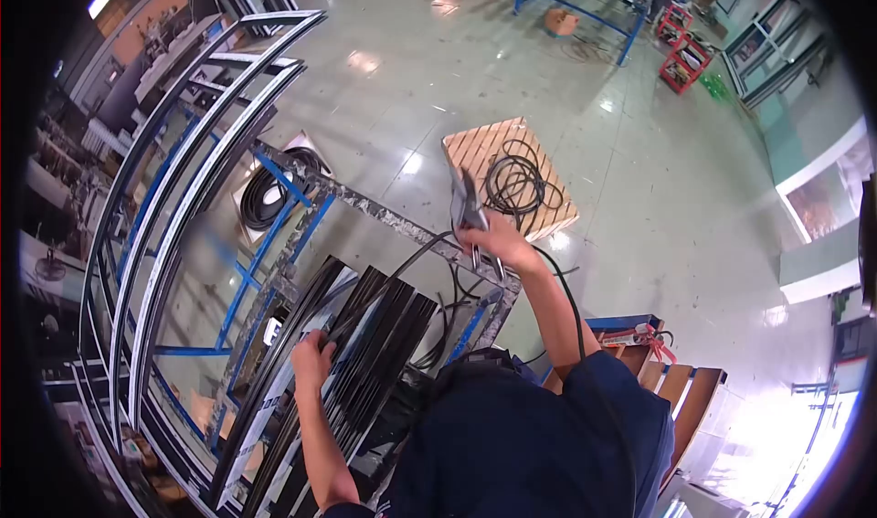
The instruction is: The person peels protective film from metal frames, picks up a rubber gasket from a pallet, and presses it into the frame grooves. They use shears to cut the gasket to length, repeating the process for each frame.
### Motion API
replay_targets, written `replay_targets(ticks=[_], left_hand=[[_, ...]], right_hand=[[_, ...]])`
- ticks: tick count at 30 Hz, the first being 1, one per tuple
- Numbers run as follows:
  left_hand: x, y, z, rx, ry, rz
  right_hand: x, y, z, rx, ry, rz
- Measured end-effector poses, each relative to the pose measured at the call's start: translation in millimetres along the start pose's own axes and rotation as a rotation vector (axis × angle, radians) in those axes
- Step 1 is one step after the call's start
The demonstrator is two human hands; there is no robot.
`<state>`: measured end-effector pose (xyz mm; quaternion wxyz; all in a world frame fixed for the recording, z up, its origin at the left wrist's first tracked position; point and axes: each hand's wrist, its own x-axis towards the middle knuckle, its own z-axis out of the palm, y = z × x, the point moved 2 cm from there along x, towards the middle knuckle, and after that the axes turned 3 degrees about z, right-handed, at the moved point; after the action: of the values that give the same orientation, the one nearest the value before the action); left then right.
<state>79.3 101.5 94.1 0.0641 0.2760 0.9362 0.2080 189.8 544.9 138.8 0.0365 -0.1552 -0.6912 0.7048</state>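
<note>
Rubber strip [402, 267] above glossy workshop floor [639, 153].

the cord [402, 267] is thin, black and rubbery, running taut from the left hand's fingers up and right to the tool. the tool [468, 209] is grey metal with two long handles, held upright, its head pointing away over the wooden pallet. the profiles [365, 354] are long black strips stacked side by side, slanting down and left on the frame, with the cord's lower end pressed against their upper ends.
</note>
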Motion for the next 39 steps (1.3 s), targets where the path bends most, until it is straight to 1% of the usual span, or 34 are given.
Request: replay_targets(ticks=[2,3,4,5,6,7,8,9,11,13,14,15,17,18,20,21,22,23,25,26,27,29,30,32,33,35,37,39], left_hand=[[-12.2,-15.3,7.4,0.011,-0.016,-0.014],[-17.6,-11.0,6.0,-0.071,0.030,0.024],[-19.4,-15.4,10.3,-0.115,0.024,0.025],[-20.4,-11.2,7.9,-0.139,-0.010,-0.036],[-22.9,-4.8,3.0,-0.182,-0.003,-0.046],[-27.6,3.9,-2.6,-0.215,0.069,-0.019],[-29.1,18.4,-15.3,-0.196,0.068,-0.055],[-32.6,28.2,-24.9,-0.229,0.124,-0.062],[-37.1,30.3,-36.0,-0.313,0.144,-0.065],[-41.5,29.4,-49.7,-0.128,0.059,-0.022],[-49.3,25.2,-57.2,-0.030,0.013,-0.004],[-60.1,20.4,-65.2,-0.030,0.015,0.002],[-74.0,15.5,-76.2,-0.045,0.025,0.035],[-82.6,5.0,-78.6,-0.068,0.066,0.051],[-100.6,-12.2,-90.6,-0.142,0.079,0.090],[-108.8,-16.5,-100.8,-0.169,0.055,0.081],[-117.3,-35.6,-100.1,-0.232,0.121,0.144],[-127.7,-44.7,-109.2,-0.291,0.032,0.002],[-144.2,-69.2,-116.7,-0.305,0.063,-0.005],[-152.4,-63.2,-129.1,-0.224,0.143,0.106],[-158.6,-65.1,-136.2,-0.252,0.123,0.037],[-165.5,-99.7,-127.7,-0.155,0.157,0.053],[-169.8,-104.4,-124.5,-0.162,0.153,0.055],[-173.7,-110.2,-115.9,-0.176,0.141,0.047],[-174.9,-113.2,-109.8,-0.121,0.111,0.049],[-170.9,-115.0,-102.1,-0.005,0.052,0.053],[-162.3,-97.4,-103.8,-0.123,0.016,-0.017],[-158.4,-70.2,-116.9,-0.220,0.004,-0.106]], right_hand=[[-4.1,-20.7,-9.4,0.074,0.105,-0.179],[-11.0,-33.0,-15.4,-0.003,0.199,-0.153],[-14.8,-38.0,-24.3,-0.124,0.323,-0.046],[-12.2,-27.0,-36.6,0.025,0.253,-0.234],[-22.0,-50.8,-35.2,0.007,0.398,-0.204],[-30.1,-57.0,-44.1,0.109,0.345,-0.367],[-38.5,-68.9,-46.4,0.293,0.350,-0.424],[-46.2,-77.5,-51.4,0.471,0.364,-0.496],[-65.1,-80.3,-82.5,0.639,0.358,-0.630],[-95.0,-87.0,-100.0,0.808,0.395,-0.764],[-110.1,-85.2,-108.8,0.922,0.241,-0.850],[-129.4,-86.5,-107.0,0.941,0.342,-0.888],[-162.4,-76.9,-110.3,1.031,0.390,-0.948],[-178.8,-73.7,-104.9,0.974,0.492,-0.939],[-210.5,-73.0,-91.5,0.850,0.694,-0.957],[-223.5,-75.1,-86.1,0.849,0.742,-0.962],[-238.2,-81.2,-83.0,0.843,0.772,-1.027],[-252.3,-84.3,-77.2,0.849,0.802,-1.077],[-279.9,-94.6,-78.7,0.836,0.927,-1.130],[-291.3,-100.5,-83.3,0.827,0.987,-1.154],[-299.8,-104.6,-87.6,0.809,1.019,-1.164],[-307.4,-103.5,-91.6,0.783,1.079,-1.157],[-306.5,-105.0,-86.2,0.730,1.132,-1.126],[-284.7,-106.0,-73.7,0.454,1.210,-0.979],[-269.3,-104.5,-68.9,0.316,1.240,-0.899],[-222.6,-89.5,-63.3,0.056,1.108,-0.737],[-167.5,-80.7,-44.8,-0.158,1.030,-0.426],[-110.0,-68.7,-14.4,-0.368,0.843,-0.194]])
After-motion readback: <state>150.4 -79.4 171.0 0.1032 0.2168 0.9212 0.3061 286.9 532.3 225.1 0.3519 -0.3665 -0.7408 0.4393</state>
